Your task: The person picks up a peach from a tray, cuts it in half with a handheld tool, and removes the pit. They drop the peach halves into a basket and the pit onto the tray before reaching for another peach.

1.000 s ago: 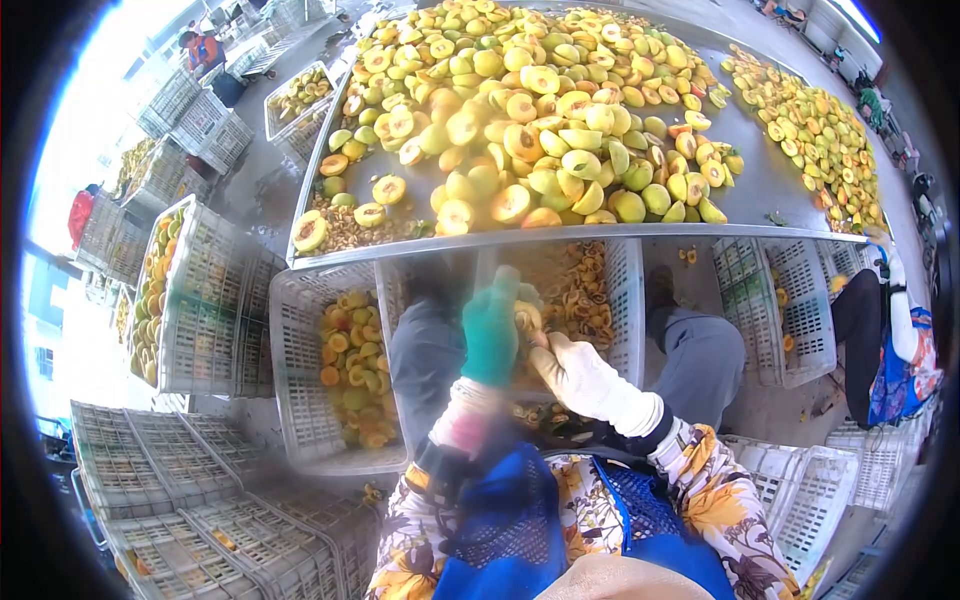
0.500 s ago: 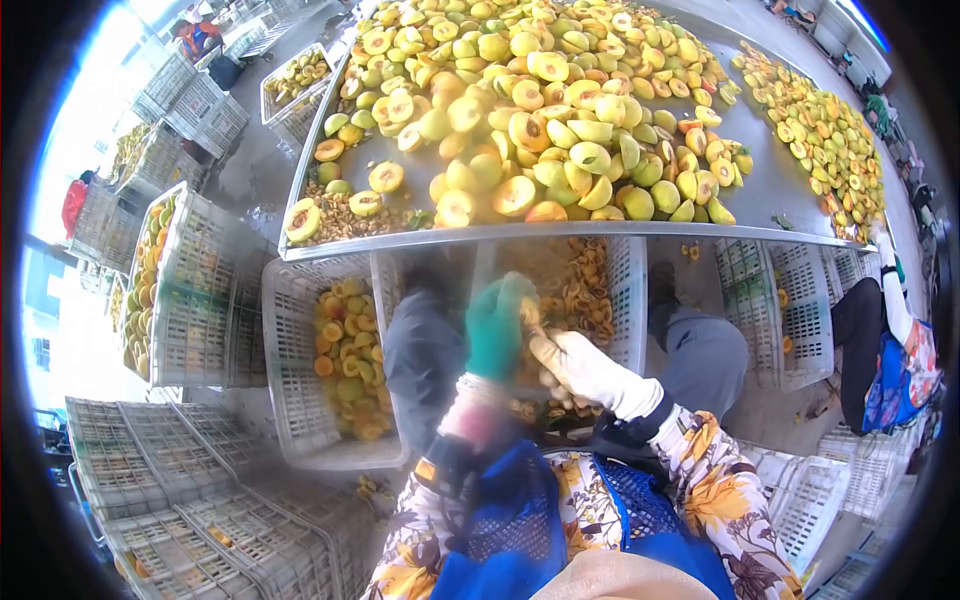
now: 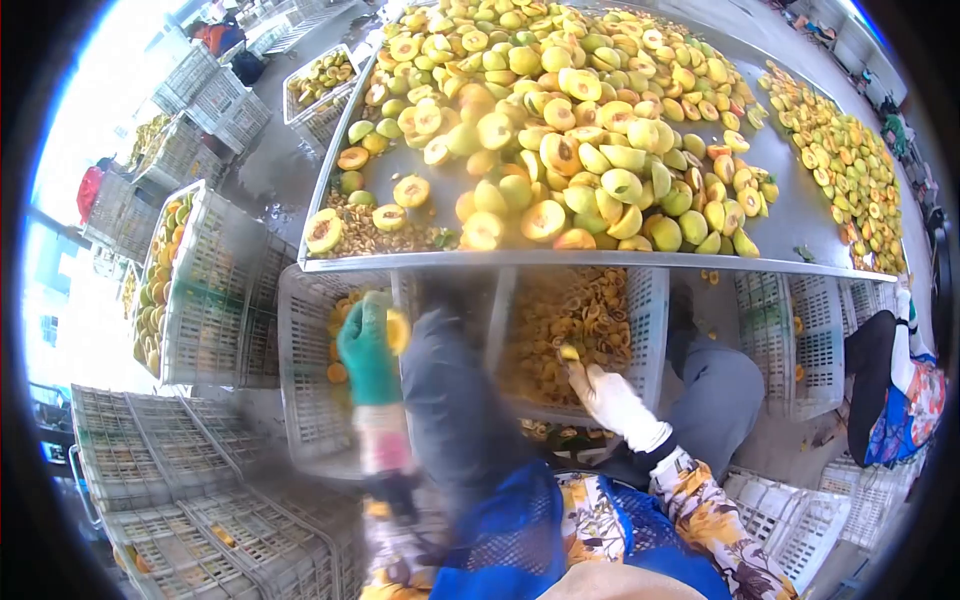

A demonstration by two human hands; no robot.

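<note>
My left hand (image 3: 370, 355), in a green glove, is over the left crate (image 3: 292, 350) with a cut peach half (image 3: 398, 332) at its fingers; motion blurs it a little. Several peach pieces (image 3: 338, 372) lie in that crate beneath it. My right hand (image 3: 622, 405), in a white glove, is closed around a short brownish tool whose exact kind I cannot make out. At its tip sits a small yellow piece (image 3: 569, 353). Below it, the middle crate (image 3: 652, 320) holds many curled orange-brown fruit scraps (image 3: 570, 312).
A metal table (image 3: 560, 259) carries a large heap of peach halves (image 3: 600, 150), with small scraps (image 3: 365, 222) near its left corner. Plastic crates (image 3: 215, 290) stack up at the left, others (image 3: 810, 340) at the right. Another person's sleeve (image 3: 925, 385) shows at far right.
My hands, together half a second ago, have parted. The left has moved left over the left crate with the peach half; the right stays over the middle crate. The view has shifted slightly.
</note>
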